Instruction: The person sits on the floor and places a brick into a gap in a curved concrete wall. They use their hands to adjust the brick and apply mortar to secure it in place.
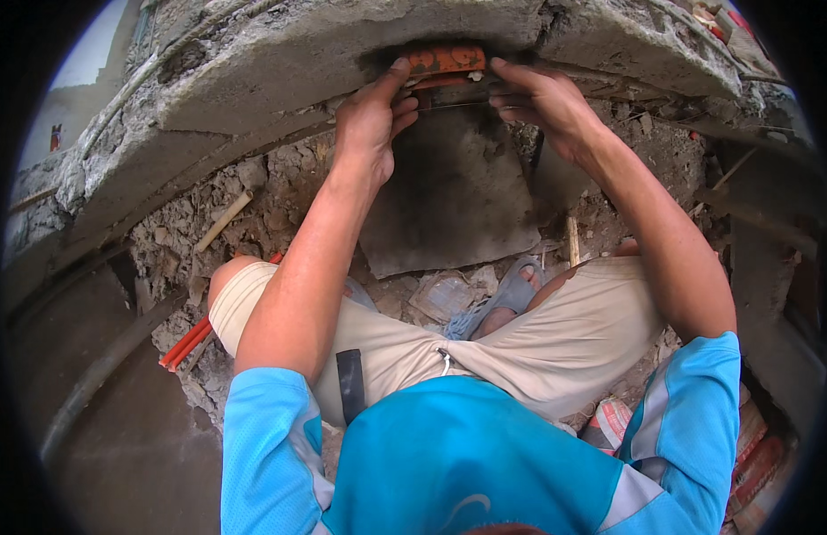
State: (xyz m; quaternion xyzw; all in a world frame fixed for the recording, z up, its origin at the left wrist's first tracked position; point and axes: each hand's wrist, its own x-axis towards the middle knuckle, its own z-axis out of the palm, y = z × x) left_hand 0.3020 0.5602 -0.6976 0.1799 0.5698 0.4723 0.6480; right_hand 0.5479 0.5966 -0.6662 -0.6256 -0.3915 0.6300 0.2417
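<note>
An orange-red brick [446, 61] with markings on its face sits in the underside edge of a grey concrete ledge [280, 67]. My left hand [371, 120] grips the left end, its thumb on the corner and the other fingers curled below. At the opposite end my right hand [545, 105] presses its fingertips to the brick. Another narrow orange strip shows just under the brick, with a pale lump by it. A thin string runs across below, between both hands. How deep the brick reaches into the ledge is hidden.
A grey slab [449, 205] leans beneath the ledge against rubble. Red tubes [189, 343] lie at the left, near a wooden stick [224, 220]. Red bricks [754, 468] are stacked at the lower right beside a red-and-white bag [610, 423]. My sandalled foot [516, 290] rests among debris.
</note>
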